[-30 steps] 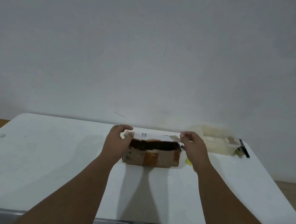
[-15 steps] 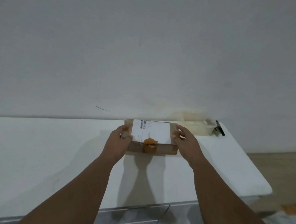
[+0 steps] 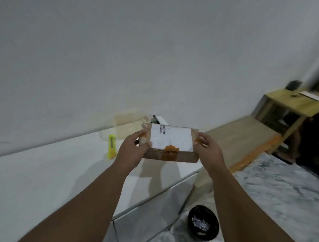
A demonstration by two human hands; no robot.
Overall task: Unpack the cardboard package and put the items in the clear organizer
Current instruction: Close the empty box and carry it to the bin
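Holding the cardboard package (image 3: 170,143) between both hands, the person has it lifted clear of the white surface (image 3: 39,179), near that surface's right end. The left hand (image 3: 132,150) closes its grip on the package's left end, thumb over the top edge and fingers wrapped underneath. The right hand (image 3: 208,152) pinches the right end, thumb and fingertips pressed onto the orange tape there. The package is a flat brown box lying roughly level, its top covered by a white shipping label (image 3: 170,138) with a small barcode near the far left corner. Strips of orange tape (image 3: 170,151) run over the near edge and down the front face.

On the surface, to the far left of the package, stands the clear organizer (image 3: 125,125), pale and translucent, close to the wall; what it contains cannot be told. Just to the near left of it lies a yellow utility knife (image 3: 112,144), pointing away from the camera. A dark object shows just behind the package's far edge, too hidden to identify.

Below the surface's right edge a black bowl-shaped bin (image 3: 202,224) sits on the marbled floor. At far right stands a wooden side table (image 3: 294,104) with small items on top.
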